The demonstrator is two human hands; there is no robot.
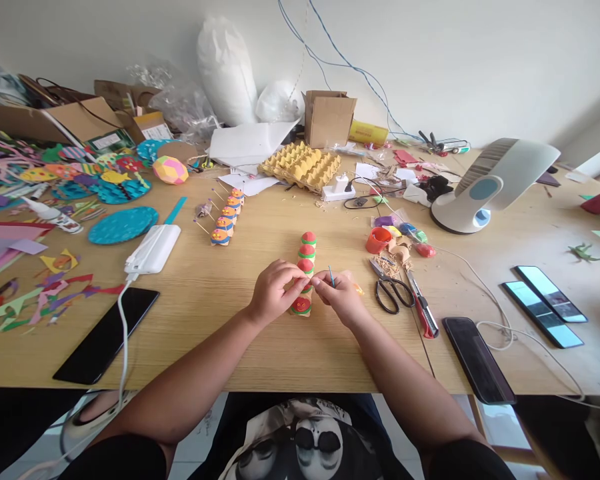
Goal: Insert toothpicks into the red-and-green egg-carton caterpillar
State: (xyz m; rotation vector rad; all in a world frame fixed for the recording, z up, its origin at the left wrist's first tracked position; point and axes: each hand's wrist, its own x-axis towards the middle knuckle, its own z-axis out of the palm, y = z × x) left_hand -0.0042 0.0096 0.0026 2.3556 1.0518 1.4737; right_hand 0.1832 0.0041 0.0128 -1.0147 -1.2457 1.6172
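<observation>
A caterpillar made of painted egg-carton cups (306,257), red domes with green rims, lies on the wooden table (290,353) in front of me. My left hand (276,290) is closed on its near end, fingers curled over the cups. My right hand (339,293) pinches a thin blue stick (331,275) upright, right beside the caterpillar. The fingertips of both hands meet over the nearest cups. A second caterpillar (227,219) in orange and blue, with sticks poking out, lies further left.
Black scissors (391,291), a red-handled cutter (424,308) and clay bits lie to the right. Phones lie at left (107,333) and right (477,360). A white power bank (153,249), yellow egg tray (303,165), desk fan (485,190) and paper craft scraps (45,293) crowd the table.
</observation>
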